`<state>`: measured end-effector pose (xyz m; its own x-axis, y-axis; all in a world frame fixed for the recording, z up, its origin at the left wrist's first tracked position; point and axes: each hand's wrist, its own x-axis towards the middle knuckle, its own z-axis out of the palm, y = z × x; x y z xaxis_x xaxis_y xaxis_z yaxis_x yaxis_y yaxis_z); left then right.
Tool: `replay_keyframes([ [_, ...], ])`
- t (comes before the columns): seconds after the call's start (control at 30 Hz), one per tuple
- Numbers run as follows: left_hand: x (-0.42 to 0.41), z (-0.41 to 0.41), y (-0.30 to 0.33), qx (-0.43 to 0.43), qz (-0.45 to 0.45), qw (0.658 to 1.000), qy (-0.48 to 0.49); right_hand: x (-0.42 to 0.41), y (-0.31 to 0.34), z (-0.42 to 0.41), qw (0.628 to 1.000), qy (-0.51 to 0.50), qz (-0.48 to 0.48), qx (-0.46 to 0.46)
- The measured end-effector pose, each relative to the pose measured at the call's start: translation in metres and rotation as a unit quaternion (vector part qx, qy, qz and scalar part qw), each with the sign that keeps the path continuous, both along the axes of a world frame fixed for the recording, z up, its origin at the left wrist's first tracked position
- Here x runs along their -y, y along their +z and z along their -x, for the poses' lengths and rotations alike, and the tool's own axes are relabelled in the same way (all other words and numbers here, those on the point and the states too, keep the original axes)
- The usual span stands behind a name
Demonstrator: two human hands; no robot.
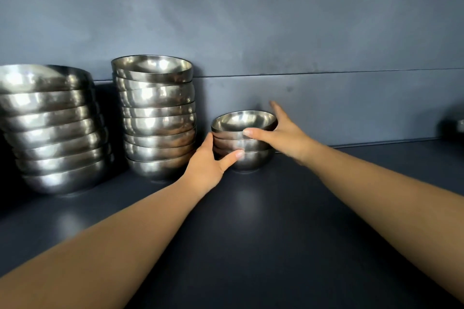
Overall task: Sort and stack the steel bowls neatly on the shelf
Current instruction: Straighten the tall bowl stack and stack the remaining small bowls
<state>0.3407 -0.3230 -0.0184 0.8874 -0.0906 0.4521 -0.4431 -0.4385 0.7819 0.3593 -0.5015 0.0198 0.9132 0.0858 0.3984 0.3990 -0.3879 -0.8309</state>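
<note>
My two bare forearms reach out over the dark blue shelf (276, 233) toward the small stack of bowls (243, 143), which stands in the middle, close to the back wall (326, 103). My left hand (208, 165) grips the low part of that stack from the left, thumb hooked across the near side of the bottom bowl. My right hand (283, 133) holds the top bowl from the right, thumb laid on its near rim and fingers spread behind it toward the wall. I judge these polished steel bowls to be stiff and fairly light, but slick, and nested ones could slide or clatter if tilted, so I would hold low on the sides with one hand and steady the rim with the other. Just left of it stands the middle stack (158, 118), taller and slightly uneven, and farther left the large stack (55, 128) of wider bowls, leaning a little. At the far right edge a bit of another steel piece (460, 125) peeks in. I can read no brand, label or writing on anything here.
</note>
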Motion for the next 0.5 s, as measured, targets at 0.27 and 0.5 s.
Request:
replay_keyframes([
  [0.27, -0.001, -0.005, -0.002, -0.044, 0.03, 0.998, -0.035, -0.002, -0.011, -0.004, 0.999, -0.021, -0.039, -0.006],
  [0.5, -0.001, -0.005, -0.001, -0.064, 0.012, 0.997, -0.033, -0.004, -0.017, -0.001, 0.999, -0.025, -0.039, -0.013],
])
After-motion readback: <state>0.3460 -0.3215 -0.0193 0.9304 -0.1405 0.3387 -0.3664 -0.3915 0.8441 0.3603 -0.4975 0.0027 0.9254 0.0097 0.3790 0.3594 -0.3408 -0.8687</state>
